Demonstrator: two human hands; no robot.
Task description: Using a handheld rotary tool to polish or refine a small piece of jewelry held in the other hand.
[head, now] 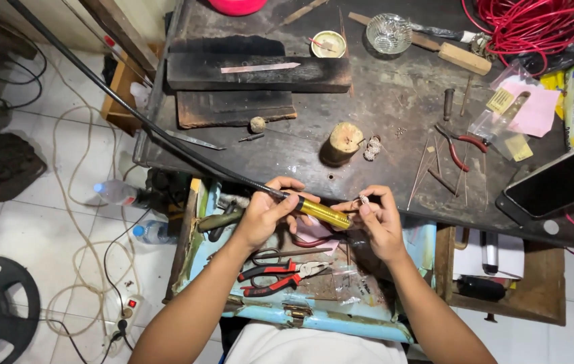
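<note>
Work in progress: your left hand (260,216) grips the yellow-barrelled rotary handpiece (321,212), tip touching the small pale metal piece (363,199) pinched in your right hand's (378,222) fingers above the dark, cluttered surface (381,101) — finish undeterminable.

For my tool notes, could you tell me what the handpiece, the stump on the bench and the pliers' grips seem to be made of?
Handpiece: probably metal, with a shiny gold finish. Stump: wood, pale cut top, rough bark-like side. Pliers: grips look like red and black plastic or rubber.
</note>
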